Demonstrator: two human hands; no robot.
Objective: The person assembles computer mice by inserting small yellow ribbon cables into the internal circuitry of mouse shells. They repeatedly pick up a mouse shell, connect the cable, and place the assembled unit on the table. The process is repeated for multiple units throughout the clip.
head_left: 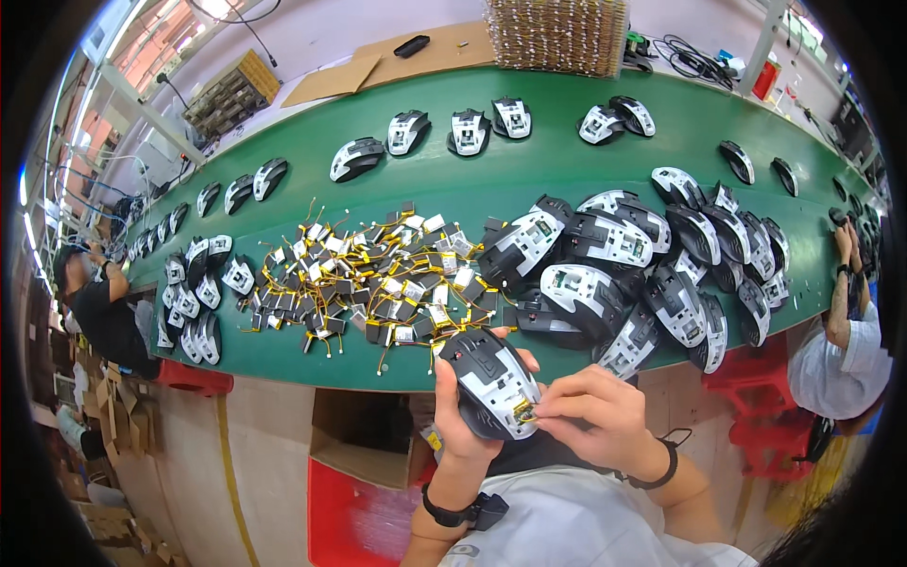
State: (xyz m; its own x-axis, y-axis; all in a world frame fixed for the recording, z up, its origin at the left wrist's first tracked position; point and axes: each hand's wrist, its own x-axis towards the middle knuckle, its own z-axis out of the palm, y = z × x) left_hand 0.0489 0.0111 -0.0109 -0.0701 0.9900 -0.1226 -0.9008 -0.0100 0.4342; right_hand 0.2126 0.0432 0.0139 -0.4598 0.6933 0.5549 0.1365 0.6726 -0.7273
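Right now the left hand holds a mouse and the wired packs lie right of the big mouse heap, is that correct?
No: the head view shows the wired packs left of the big mouse heap, not right. The left hand does hold a mouse.

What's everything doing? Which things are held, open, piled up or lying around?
Mouse: held, its opening uncovered
Left hand: curled around the mouse
Right hand: fingers bunched at the opening; grip unclear
Batteries: heaped loosely, wires tangled
Other mice: some piled, others spread out
Cardboard box: open
Left wrist strap: worn
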